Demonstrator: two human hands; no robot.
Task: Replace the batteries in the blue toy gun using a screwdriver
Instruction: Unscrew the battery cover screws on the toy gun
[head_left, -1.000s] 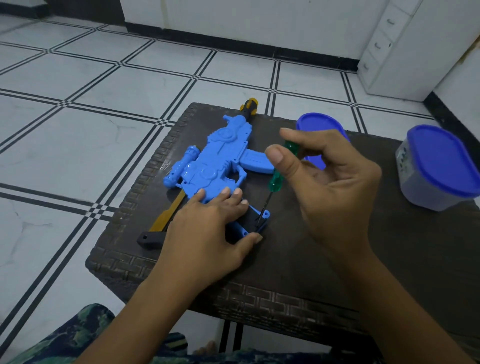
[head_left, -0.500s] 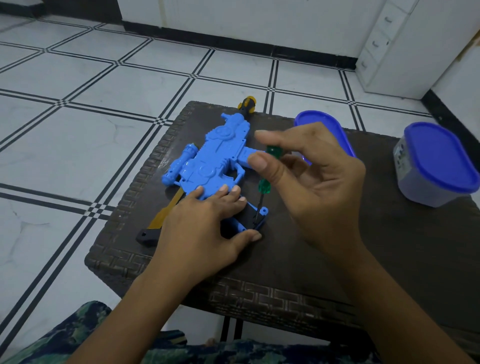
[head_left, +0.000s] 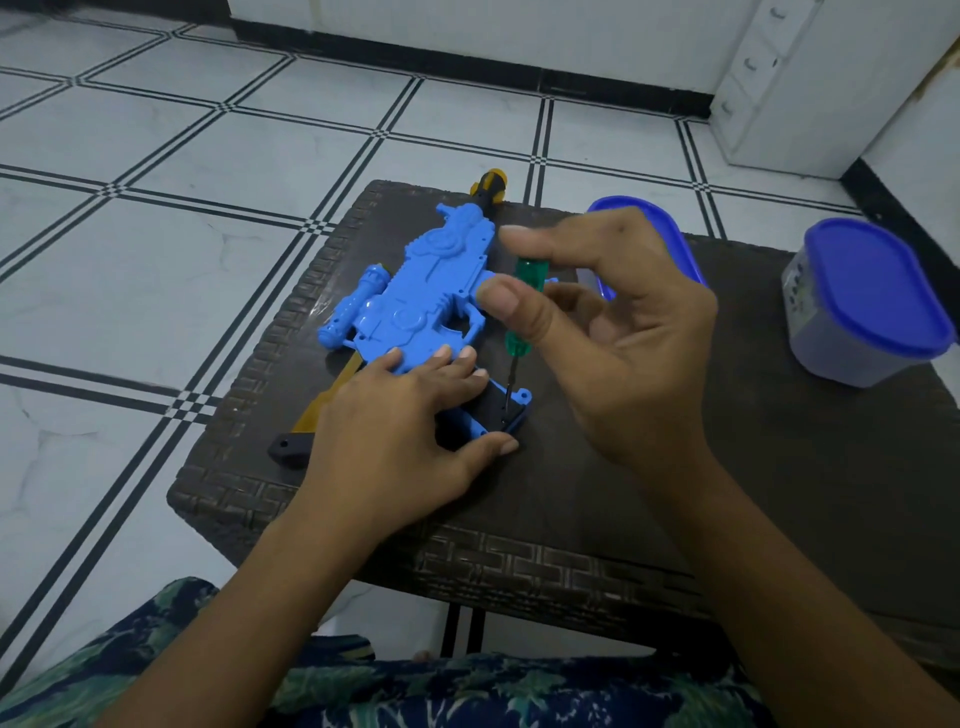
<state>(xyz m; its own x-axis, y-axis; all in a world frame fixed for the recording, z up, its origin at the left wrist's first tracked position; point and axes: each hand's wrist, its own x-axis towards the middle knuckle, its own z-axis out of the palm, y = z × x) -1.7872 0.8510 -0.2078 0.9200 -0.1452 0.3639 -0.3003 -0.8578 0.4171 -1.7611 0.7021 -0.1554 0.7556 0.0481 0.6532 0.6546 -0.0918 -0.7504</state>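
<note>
The dark table (head_left: 727, 493) carries everything. The blue toy gun (head_left: 431, 291) lies flat under my left hand (head_left: 405, 431), fingers spread and pressing so it cannot twist. Just right of that thumb, my right hand (head_left: 623, 332) pinches the screwdriver (head_left: 524, 306) upright between thumb and fingertips, tip down on the gun's grip, ready to turn.

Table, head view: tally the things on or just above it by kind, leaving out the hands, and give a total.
blue toy gun: 1
green-handled screwdriver: 1, pinched by the right hand
blue-lidded containers: 2, one partly behind the right hand
Total: 4
</note>
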